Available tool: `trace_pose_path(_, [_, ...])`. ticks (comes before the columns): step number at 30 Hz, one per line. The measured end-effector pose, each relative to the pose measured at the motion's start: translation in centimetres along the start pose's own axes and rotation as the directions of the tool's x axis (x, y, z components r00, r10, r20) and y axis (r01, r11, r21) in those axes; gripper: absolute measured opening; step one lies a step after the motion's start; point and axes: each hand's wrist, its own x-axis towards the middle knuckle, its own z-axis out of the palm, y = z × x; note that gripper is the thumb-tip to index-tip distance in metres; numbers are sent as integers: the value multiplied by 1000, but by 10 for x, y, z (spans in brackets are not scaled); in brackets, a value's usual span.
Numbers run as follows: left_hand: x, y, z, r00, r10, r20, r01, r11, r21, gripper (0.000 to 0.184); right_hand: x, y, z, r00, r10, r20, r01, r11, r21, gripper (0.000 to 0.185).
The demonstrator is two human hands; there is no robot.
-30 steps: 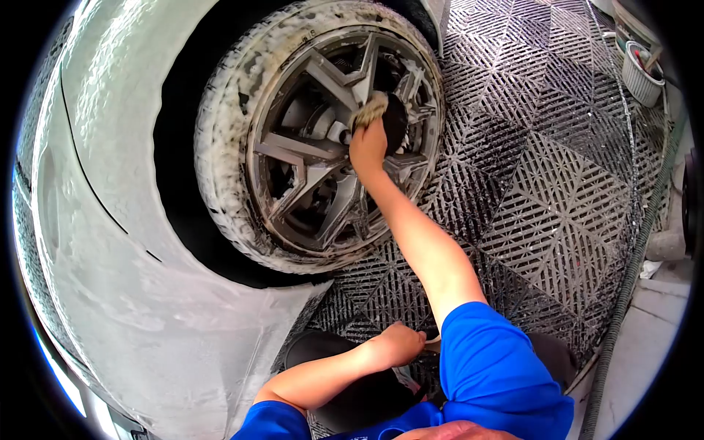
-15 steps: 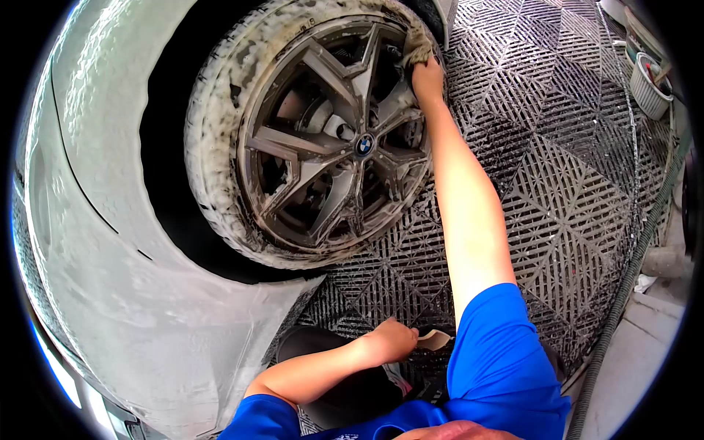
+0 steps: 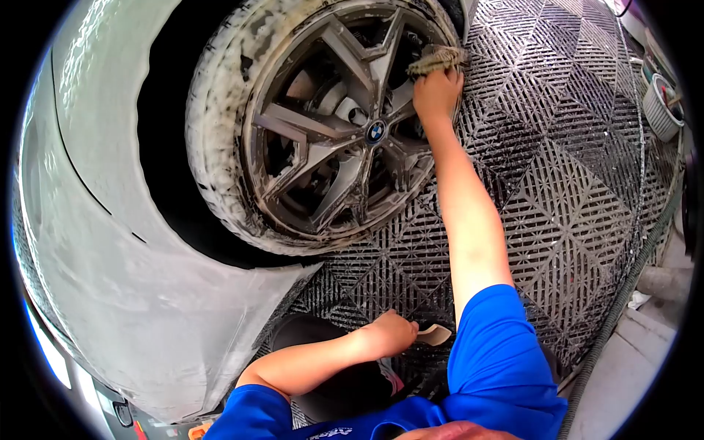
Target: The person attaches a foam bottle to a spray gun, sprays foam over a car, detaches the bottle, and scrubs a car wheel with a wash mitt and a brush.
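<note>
My right hand (image 3: 438, 99) is closed on a soiled, shaggy brown scrubbing cloth (image 3: 438, 61) at the right side of a car wheel. The dark multi-spoke rim (image 3: 301, 165) has grimy wet streaks and a blue-and-white centre cap (image 3: 375, 131). White foam coats the tyre (image 3: 213, 147) around it. Lower down, near my body, my left hand (image 3: 390, 334) is wrapped round a tool with a flat beige handle (image 3: 434, 335) sticking out to the right. The rest of that tool is hidden.
The foam-streaked grey car body (image 3: 147, 315) curves along the left. Beneath the wheel lies dark slatted floor matting (image 3: 565, 191). A hose (image 3: 612, 323) runs along the right, with a ribbed white bucket (image 3: 662, 110) holding tools farther back.
My right hand and the cloth have shifted slightly right and down along the wheel's right side. The view has moved a little; my left hand keeps its hold.
</note>
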Motion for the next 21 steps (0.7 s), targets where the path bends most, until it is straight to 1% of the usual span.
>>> trace_pose_path(1, [-2, 0, 0, 1000, 0, 6, 0, 1000, -5, 14, 2, -4, -2, 993, 31, 112, -27, 999, -42, 38])
trace_pose_path(2, [-3, 0, -1, 1000, 0, 3, 0, 1000, 15, 14, 5, -5, -7, 992, 34, 122, -29, 999, -42, 38])
trace_pose_path(4, [-5, 2, -3, 1000, 4, 4, -5, 1000, 23, 13, 9, -1, -14, 991, -3, 131, -3, 999, 52, 34])
trace_pose_path(5, [-4, 3, -5, 1000, -7, 17, 6, 1000, 21, 13, 9, 4, -15, 993, -20, 116, 8, 995, 103, 28])
trace_pose_path(6, [-5, 3, -6, 999, -18, 30, 17, 1000, 21, 12, 4, 4, -14, 993, -20, 120, 7, 995, 103, 28])
trace_pose_path(8, [-4, 5, -9, 1000, -5, 22, 5, 999, 42, 13, -8, 4, -14, 966, 67, 251, -131, 960, 247, 30])
trace_pose_path(9, [-2, 9, -9, 1000, -7, 13, 6, 998, 62, 14, -24, -4, -12, 978, 85, 191, -124, 971, 204, 36])
trace_pose_path(10, [0, 11, -11, 1000, -7, 6, 7, 996, 90, 16, -38, -10, -9, 995, 8, 99, -40, 945, 324, 44])
trace_pose_path(11, [1, 11, -13, 1000, -2, 5, 2, 995, 103, 16, -55, -24, -13, 993, 80, 85, -111, 873, 476, 48])
trace_pose_path(12, [1, 12, -16, 1000, 1, 9, -2, 997, 83, 18, -73, -32, -4, 991, 123, 43, -126, 823, 554, 49])
trace_pose_path(14, [3, 13, -15, 1000, 4, 18, -5, 998, 65, 21, -84, -46, -5, 980, 173, 97, -195, 758, 622, 46])
trace_pose_path(15, [4, 13, -13, 999, 4, 32, -6, 999, 40, 22, -76, -50, -12, 979, 178, 94, -198, 759, 621, 46])
trace_pose_path(16, [3, 13, -11, 999, 4, 44, -5, 1000, 16, 23, -58, -56, -24, 908, 297, 296, -417, 574, 705, 45])
trace_pose_path(17, [1, 13, -10, 999, 5, 45, -6, 1000, 23, 23, -42, -60, -30, 790, 356, 498, -607, 346, 716, 44])
trace_pose_path(18, [-2, 14, -8, 999, 15, 40, -17, 999, 45, 23, -27, -61, -24, 846, 341, 409, -512, 308, 802, 40])
trace_pose_path(20, [-4, 13, -9, 999, 18, 28, -20, 997, 70, 23, 12, -76, -40, 834, 339, 435, -477, 45, 878, 41])
trace_pose_path(21, [-5, 13, -8, 999, 9, 34, -11, 999, 53, 22, 20, -77, -37, 834, 337, 436, -476, 41, 878, 41])
